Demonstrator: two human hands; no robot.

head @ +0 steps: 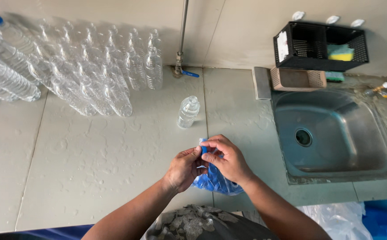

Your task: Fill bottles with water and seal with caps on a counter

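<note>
At lower centre, the left hand (183, 169) and right hand (229, 161) both pinch a small blue plastic cap (203, 150) over a clear bag of blue caps (213, 181) on the grey tabletop (91, 155). A clear uncapped plastic bottle (188, 112) stands just above.

Two bare forearms are showing in the head view, ending in the left hand (185, 168) and the right hand (229, 160). No sleeves are covering either arm up to the frame's lower edge. Nothing is being worn at either wrist, and no rings are showing on the visible fingers. The fingernails are looking short and plain.
</note>
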